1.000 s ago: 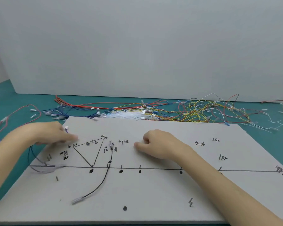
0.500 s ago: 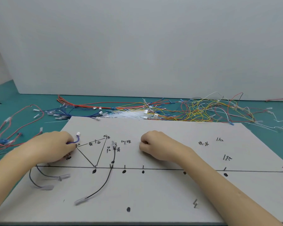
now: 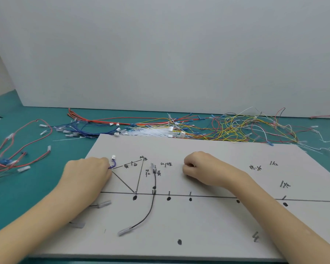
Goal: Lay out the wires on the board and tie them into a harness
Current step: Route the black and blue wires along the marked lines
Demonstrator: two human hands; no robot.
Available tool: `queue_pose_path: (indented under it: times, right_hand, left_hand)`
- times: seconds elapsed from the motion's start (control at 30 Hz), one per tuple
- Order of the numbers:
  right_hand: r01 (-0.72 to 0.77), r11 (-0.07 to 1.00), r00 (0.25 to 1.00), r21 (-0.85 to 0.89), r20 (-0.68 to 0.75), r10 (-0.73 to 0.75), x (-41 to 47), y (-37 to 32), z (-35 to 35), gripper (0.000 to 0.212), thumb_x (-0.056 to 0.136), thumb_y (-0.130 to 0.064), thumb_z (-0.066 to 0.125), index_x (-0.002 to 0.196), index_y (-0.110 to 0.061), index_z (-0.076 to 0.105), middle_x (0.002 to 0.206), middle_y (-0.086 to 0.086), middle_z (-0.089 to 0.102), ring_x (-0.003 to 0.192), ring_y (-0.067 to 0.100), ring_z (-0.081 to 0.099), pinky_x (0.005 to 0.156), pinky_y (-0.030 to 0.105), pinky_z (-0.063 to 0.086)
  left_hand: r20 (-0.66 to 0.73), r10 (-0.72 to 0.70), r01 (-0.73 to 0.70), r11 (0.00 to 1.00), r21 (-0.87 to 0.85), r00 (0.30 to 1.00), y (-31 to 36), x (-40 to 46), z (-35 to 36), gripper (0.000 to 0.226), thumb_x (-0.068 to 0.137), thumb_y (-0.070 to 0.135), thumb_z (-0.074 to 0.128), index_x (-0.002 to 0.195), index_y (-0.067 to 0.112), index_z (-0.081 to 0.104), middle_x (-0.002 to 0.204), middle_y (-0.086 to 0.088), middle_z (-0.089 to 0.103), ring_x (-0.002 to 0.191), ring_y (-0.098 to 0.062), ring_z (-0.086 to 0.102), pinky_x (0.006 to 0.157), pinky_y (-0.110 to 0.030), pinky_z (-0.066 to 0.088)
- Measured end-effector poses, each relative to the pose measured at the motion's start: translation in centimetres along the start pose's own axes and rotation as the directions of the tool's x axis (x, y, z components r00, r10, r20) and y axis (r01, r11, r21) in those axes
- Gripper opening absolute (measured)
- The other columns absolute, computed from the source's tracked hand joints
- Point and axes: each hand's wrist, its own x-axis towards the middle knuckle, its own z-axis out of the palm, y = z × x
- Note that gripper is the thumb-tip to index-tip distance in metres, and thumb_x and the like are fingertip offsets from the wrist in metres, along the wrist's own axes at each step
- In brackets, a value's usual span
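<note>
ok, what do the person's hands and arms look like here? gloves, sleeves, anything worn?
Nothing is worn that shows. The left hand and right hand are bare, no gloves. Both forearms are bare to the frame edge, with no sleeves, watch, bands or markings visible. No rings show on the visible fingers.

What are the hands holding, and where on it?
The left hand pinches the purple wire just below its white connector. The right hand rests curled on the board; nothing shows in its grip.
</note>
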Motion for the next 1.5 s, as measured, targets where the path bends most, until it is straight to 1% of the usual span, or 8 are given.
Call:
queue_pose_path:
  times: [0.33,0.43,0.63,0.77,0.93,1.1,1.3,1.5]
  right_hand:
    - [-0.119,0.992,0.992,0.045,-0.032,0.12,-1.8,4.0,-1.2,0.039,0.092,-0.017,0.048,0.06,-0.016,0.026,0.062,0.002,0.027,0.059,0.018,0.023,0.056,0.034,0.021]
    - [-0.169,0.985,0.986,0.03,-0.001,0.169,-1.6,4.2,-1.3,0.038,0.092,-0.019,0.047,0.06,-0.015,0.028,0.063,0.003,0.03,0.059,0.019,0.026,0.056,0.033,0.022]
    - [-0.267,0.954,0.958,-0.137,-0.142,0.248,-1.4,2.0,-2.7,0.017,0.093,-0.032,0.048,0.09,-0.016,0.054,0.09,0.0,0.053,0.084,0.021,0.051,0.069,0.033,0.04]
    - [0.116,0.817,0.959,0.565,-0.279,0.057,-1.1,-3.1,-2.3,0.02,0.097,-0.029,0.049,0.109,-0.02,0.063,0.086,-0.007,0.056,0.066,-0.002,0.05,0.061,0.017,0.039]
    - [0.02,0.498,0.997,0.867,0.017,-0.07,-0.8,-5.6,-0.8,0.034,0.1,-0.037,0.046,0.108,-0.014,0.07,0.092,0.004,0.064,0.064,0.014,0.05,0.054,0.025,0.039]
    - [0.037,0.444,0.98,0.895,0.055,-0.192,-1.1,-4.1,-1.0,0.031,0.096,-0.034,0.054,0.102,-0.01,0.073,0.104,0.0,0.072,0.069,0.014,0.048,0.055,0.021,0.039]
    - [0.077,0.156,0.991,0.985,-0.058,-0.12,-1.2,-2.9,-1.5,0.014,0.085,-0.021,0.066,0.089,-0.012,0.077,0.073,0.002,0.068,0.057,0.005,0.053,0.048,0.015,0.042]
    - [0.088,0.21,0.987,0.974,-0.114,0.115,-1.2,-1.2,-2.4,0.022,0.078,-0.029,0.073,0.075,-0.008,0.069,0.058,0.005,0.062,0.042,0.01,0.055,0.036,0.017,0.041]
  left_hand:
    - [-0.047,0.068,-0.073,0.991,-0.113,0.997,4.5,0.9,-2.1,0.022,0.101,0.031,0.031,0.082,0.023,0.038,0.074,0.007,0.044,0.078,-0.023,0.056,0.049,-0.028,0.022]
    - [-0.038,0.055,-0.065,0.925,-0.375,0.998,3.9,0.8,-2.4,0.032,0.098,0.043,0.035,0.076,0.02,0.044,0.07,0.007,0.048,0.069,-0.021,0.051,0.053,-0.03,0.03]
    - [0.133,0.217,0.025,0.441,-0.897,0.967,2.3,0.6,-4.6,0.055,0.081,0.066,0.058,0.063,0.018,0.038,0.048,0.01,0.037,0.043,-0.01,0.032,0.049,-0.027,0.024]
    - [0.161,0.423,0.178,0.0,-0.984,0.892,2.6,-0.2,-5.9,0.046,0.082,0.052,0.062,0.058,0.023,0.034,0.06,0.006,0.023,0.044,-0.011,0.018,0.039,-0.017,0.015]
    - [0.113,0.344,0.2,-0.23,-0.952,0.932,3.1,-0.3,-6.2,0.047,0.083,0.027,0.07,0.06,0.024,0.028,0.06,0.004,0.017,0.043,-0.01,0.013,0.036,-0.015,0.014]
    - [0.071,0.27,0.18,-0.402,-0.898,0.96,3.0,-0.1,-6.2,0.047,0.072,0.032,0.071,0.062,0.024,0.026,0.064,0.002,0.014,0.041,-0.007,0.014,0.034,-0.014,0.017]
    - [0.136,0.3,0.233,-0.317,-0.919,0.944,2.9,-0.4,-5.7,0.02,0.069,0.036,0.069,0.076,0.017,0.07,0.061,0.005,0.047,0.04,-0.006,0.021,0.035,-0.013,0.021]
    - [0.148,0.342,0.234,-0.225,-0.946,0.928,0.2,0.2,-6.1,0.033,0.069,0.044,0.079,0.084,0.015,0.078,0.055,0.006,0.03,0.042,-0.005,0.022,0.035,-0.012,0.019]
